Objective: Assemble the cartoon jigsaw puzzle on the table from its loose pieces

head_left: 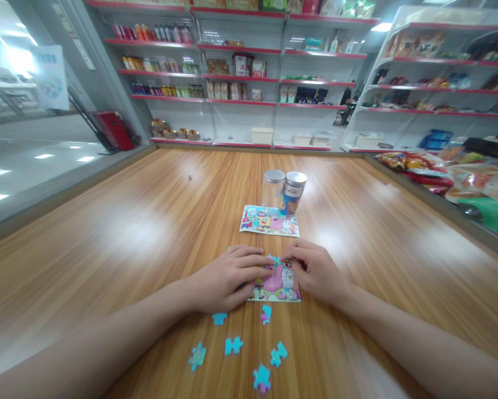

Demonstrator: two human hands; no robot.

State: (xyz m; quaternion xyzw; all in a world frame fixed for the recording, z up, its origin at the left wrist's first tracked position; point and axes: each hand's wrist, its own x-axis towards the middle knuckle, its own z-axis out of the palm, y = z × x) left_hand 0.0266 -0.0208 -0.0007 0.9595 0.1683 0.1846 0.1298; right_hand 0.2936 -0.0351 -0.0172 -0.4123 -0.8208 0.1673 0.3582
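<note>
A partly assembled jigsaw puzzle point(274, 284) with cartoon figures lies flat on the wooden table. My left hand point(230, 277) rests palm down over its left side, fingers stretched out, hiding that part. At the puzzle's top right edge, my right hand point(313, 270) is closed, its thumb and fingertips pinched at a light blue puzzle piece point(275, 259). Loose pieces lie nearer to me: a blue and pink one point(266, 315), a plain blue one point(233, 346) and several others. Behind the puzzle is a printed reference picture point(269, 221) of the same figures.
A clear jar point(273, 191) with a silver lid and a labelled can point(293, 194) stand just behind the picture. Snack bags point(423, 169) are heaped beyond the table's right edge. Stocked shelves point(240, 77) line the back, and a tiny object point(189, 178) lies far left.
</note>
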